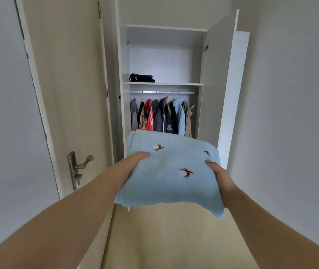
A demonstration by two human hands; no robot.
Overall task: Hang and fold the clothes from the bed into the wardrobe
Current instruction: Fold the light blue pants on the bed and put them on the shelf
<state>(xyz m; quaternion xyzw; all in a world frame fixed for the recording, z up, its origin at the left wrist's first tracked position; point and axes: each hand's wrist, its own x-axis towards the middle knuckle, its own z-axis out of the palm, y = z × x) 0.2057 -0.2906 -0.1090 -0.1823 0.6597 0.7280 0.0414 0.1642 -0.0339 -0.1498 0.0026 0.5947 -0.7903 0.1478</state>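
Note:
A folded light-blue fleece garment with small brown-and-white motifs is held out in front of me at chest height. My left hand grips its left edge, thumb on top and fingers hidden beneath. My right hand grips its right edge the same way. Ahead stands the white wardrobe with both doors open. A folded dark garment lies at the left of its shelf. Under the shelf, several jackets hang on the rail.
An open room door with a metal lever handle stands close on the left. The wardrobe's right door juts out towards me. A plain wall runs along the right. Pale flooring lies below.

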